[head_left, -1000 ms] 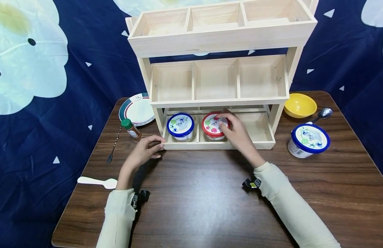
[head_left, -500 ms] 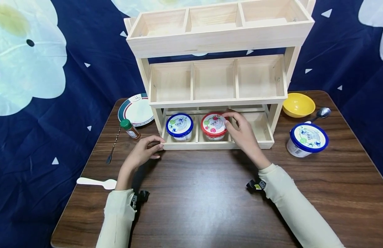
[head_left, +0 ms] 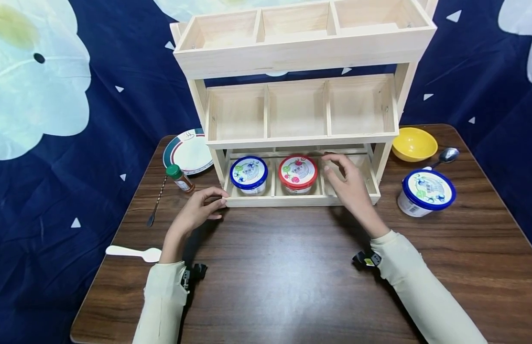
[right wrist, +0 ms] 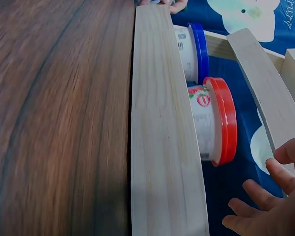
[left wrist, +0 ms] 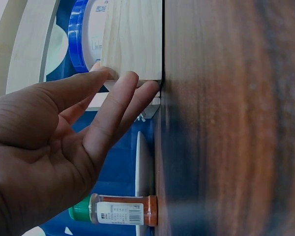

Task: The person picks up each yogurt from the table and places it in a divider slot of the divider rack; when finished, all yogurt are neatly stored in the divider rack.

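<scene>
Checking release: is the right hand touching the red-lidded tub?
Apart. The right wrist view shows open space between the right hand fingertips and the red-lidded tub.

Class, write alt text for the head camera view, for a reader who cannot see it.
A person's right hand hovers, fingers loose, beside a red-lidded tub in the bottom tier of a wooden rack, while the left hand touches the rack's front corner. A blue-lidded tub sits in the next compartment.
</scene>
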Demonstrator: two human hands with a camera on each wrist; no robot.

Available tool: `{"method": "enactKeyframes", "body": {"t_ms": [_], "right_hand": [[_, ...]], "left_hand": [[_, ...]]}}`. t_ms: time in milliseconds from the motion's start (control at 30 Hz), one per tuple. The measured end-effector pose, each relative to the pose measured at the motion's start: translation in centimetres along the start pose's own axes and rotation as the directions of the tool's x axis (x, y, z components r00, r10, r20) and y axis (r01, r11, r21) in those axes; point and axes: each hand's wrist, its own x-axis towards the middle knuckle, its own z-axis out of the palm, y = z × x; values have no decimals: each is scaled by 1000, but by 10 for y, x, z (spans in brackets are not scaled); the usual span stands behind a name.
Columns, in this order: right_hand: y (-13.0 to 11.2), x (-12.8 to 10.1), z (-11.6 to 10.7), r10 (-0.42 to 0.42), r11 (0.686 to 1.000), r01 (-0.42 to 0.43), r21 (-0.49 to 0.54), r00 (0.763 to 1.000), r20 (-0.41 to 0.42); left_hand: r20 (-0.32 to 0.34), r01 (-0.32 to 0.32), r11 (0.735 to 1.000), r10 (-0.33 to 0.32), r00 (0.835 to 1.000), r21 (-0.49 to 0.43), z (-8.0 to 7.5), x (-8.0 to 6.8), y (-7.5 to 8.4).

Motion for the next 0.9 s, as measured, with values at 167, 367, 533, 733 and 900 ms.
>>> {"method": "enactKeyframes", "body": {"t_ms": [167,367,533,733,900], "right_hand": [[-3,-3,-13,-18,1000,18,7,999,-41],[-5,-9,-28,14,1000,-15,-23,998,-69],[-6,-15,-38,33,997,-38,-70,997,-72],[-4,-22,-49,19,994,-30,-102,994,-111],[-1,-26,-56,-6,994,-11,-105,987,-161]], "left_hand": [[-1,-9,1000,9,1000,2,-1,1,0],[4,-7,1000,7,1000,13,-2,1,-1],[2,0,1000,0,1000,8,-2,-1,-2],[3,-14,1000,14,1000,4,-3,-1,-1],[8,-18,1000,18,1000,-3,-2,-1,-2]]}}
